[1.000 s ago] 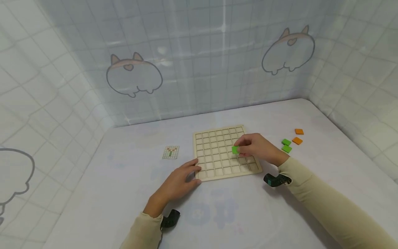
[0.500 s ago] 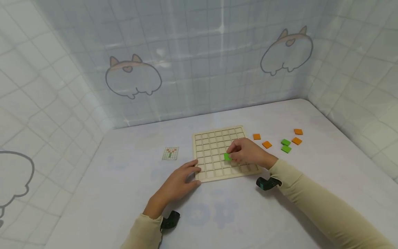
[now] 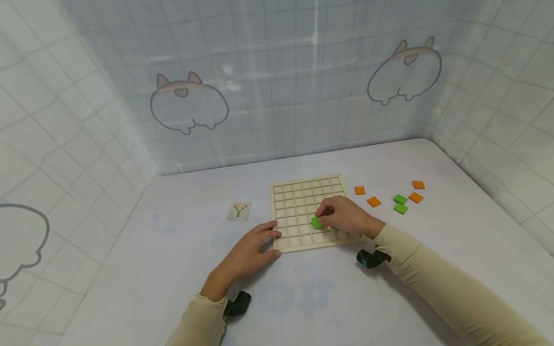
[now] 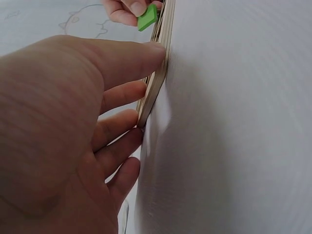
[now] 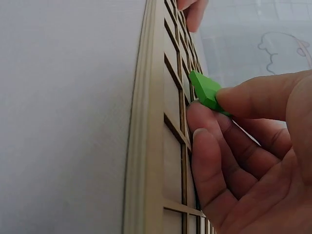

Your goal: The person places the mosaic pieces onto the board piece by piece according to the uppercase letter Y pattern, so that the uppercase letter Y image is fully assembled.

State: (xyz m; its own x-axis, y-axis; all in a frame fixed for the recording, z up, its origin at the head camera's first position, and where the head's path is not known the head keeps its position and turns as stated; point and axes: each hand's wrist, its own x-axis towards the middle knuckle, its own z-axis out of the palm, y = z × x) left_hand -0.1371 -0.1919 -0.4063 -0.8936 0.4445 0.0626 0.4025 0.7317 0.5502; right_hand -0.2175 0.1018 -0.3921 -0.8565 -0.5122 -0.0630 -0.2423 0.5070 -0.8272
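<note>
A wooden grid board [image 3: 298,206] lies on the table, its visible cells bare. My right hand [image 3: 344,215] pinches a green square tile [image 3: 317,222] between thumb and fingers, low over the board's near half. In the right wrist view the green tile [image 5: 205,90] is tilted, and the fingertips below it are right at the grid bars. My left hand [image 3: 251,252] rests at the board's left edge with fingers extended. The left wrist view shows its thumb [image 4: 131,61] along the board's side edge and the other fingers spread beside it.
Right of the board lie orange tiles [image 3: 360,190], several in all, and two green tiles [image 3: 400,208]. A small pattern card [image 3: 239,211] with a coloured Y shape lies to the left. Tiled-print curtains [image 3: 268,86] stand behind and at both sides.
My right hand has moved left and slightly nearer over the board with the green tile, uncovering two orange tiles beside the board. The left hand stays at the board's edge.
</note>
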